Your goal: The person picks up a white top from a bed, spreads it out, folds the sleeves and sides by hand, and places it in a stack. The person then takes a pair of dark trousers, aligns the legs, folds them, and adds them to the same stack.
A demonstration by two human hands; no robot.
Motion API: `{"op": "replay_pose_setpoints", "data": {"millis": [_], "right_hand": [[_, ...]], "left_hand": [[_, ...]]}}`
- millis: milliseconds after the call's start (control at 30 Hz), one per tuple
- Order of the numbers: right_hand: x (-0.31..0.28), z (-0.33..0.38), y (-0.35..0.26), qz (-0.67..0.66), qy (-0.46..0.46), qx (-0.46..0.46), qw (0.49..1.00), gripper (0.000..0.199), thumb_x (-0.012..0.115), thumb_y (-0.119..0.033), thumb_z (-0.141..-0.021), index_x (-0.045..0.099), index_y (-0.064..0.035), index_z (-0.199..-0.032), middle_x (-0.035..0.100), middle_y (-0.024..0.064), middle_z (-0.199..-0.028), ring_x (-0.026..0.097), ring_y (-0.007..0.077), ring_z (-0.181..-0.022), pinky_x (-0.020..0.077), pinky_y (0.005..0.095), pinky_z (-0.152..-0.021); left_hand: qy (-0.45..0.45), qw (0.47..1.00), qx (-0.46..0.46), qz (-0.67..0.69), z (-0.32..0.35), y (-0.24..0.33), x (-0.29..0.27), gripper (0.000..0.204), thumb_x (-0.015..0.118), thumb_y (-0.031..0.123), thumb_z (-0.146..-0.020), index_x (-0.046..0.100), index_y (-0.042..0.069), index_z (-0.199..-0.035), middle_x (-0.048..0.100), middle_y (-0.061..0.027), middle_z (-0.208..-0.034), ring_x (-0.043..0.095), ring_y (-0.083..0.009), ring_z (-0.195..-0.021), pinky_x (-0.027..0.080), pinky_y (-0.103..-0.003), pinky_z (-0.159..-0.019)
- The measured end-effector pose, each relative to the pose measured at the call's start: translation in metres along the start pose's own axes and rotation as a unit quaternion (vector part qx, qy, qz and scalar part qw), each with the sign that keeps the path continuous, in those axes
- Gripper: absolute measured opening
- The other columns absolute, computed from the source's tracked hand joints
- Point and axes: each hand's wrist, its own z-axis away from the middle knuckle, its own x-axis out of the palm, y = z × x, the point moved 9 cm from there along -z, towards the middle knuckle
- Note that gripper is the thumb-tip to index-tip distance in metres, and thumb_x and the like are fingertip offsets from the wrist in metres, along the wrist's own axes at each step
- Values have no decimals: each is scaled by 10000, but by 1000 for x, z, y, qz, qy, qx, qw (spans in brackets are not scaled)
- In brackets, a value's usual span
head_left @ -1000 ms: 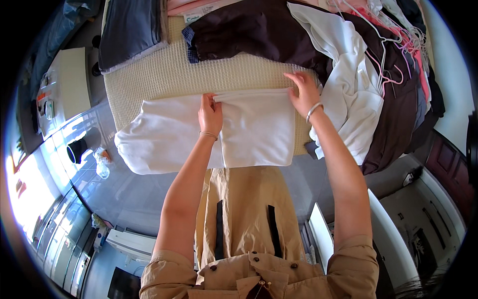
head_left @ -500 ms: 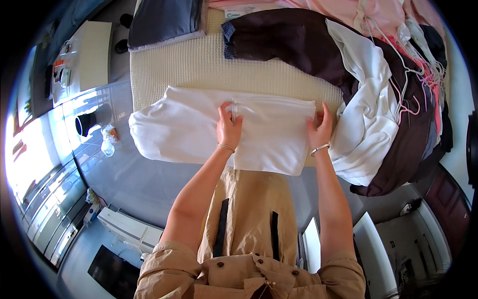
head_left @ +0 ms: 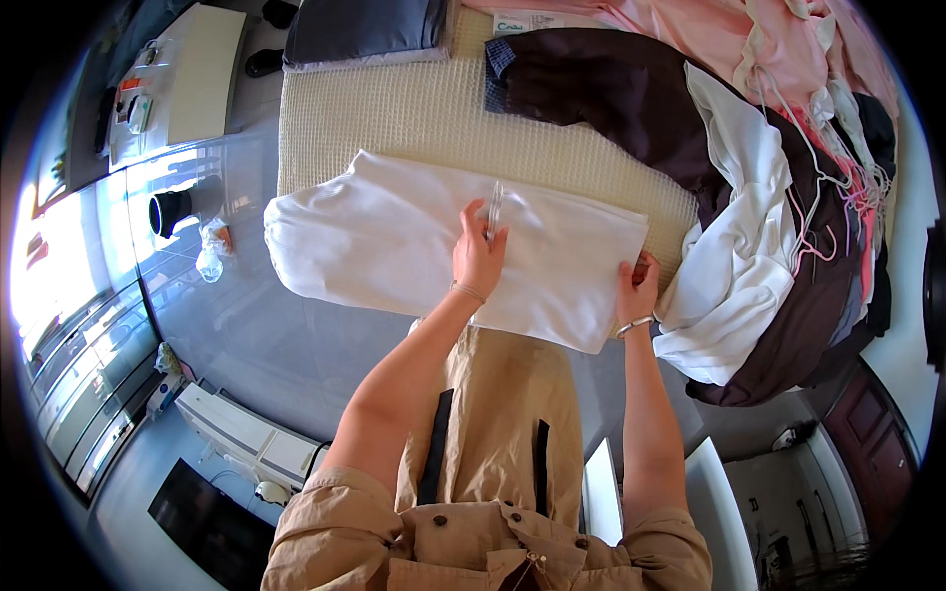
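Note:
A folded white garment (head_left: 394, 236) lies along the near edge of the bed, its rounded end to the left and its straight edge to the right. My left hand (head_left: 478, 258) rests on its middle, thumb and forefinger apart on either side of a short gathered ridge in the cloth. At the right-hand edge, my right hand (head_left: 636, 288) is closed, its curled fingers and thumb gripping the fabric. The undersides of those fingers are hidden.
Beside my right hand lies a crumpled white garment (head_left: 734, 286) on dark brown clothing (head_left: 611, 89). Tangled hangers (head_left: 818, 236) and pink cloth (head_left: 680, 20) are piled at the far right. A dark folded stack (head_left: 370, 34) sits far left on the cream bed cover (head_left: 384, 108).
My right hand has gone from spread fingers to a curled grip, lower on the garment's right edge. My left hand stays on the middle. The whole view has shifted slightly.

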Motion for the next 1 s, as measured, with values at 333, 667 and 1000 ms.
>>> {"op": "replay_pose_setpoints", "data": {"millis": [333, 667, 1000], "right_hand": [[-9, 8, 10, 78, 36, -24, 996, 361, 620, -274, -858, 491, -19, -1079, 617, 85, -813, 584, 176, -710, 475, 307, -671], [6, 24, 42, -39, -73, 34, 996, 353, 650, -274, -842, 549, -1, -1041, 620, 72, -889, 575, 152, -784, 465, 286, -727], [-13, 56, 5, -327, -164, 202, 909, 267, 548, -167, -919, 551, -10, -1135, 615, 38, -1041, 568, 101, -902, 461, 257, -778]], "left_hand": [[17, 999, -24, -45, 34, -36, -8, 294, 599, 87, -843, 363, 51, -1015, 564, -85, -746, 570, -207, -628, 454, -334, -595], [76, 931, 214, -286, 55, 49, -14, 330, 637, 60, -735, 550, 115, -1049, 475, -89, -1227, 519, -253, -1018, 415, -409, -846], [-148, 958, 216, -120, 103, 95, 70, 522, 624, 168, -755, 478, 137, -1255, 354, -90, -1402, 451, -291, -1150, 362, -428, -939]]}}
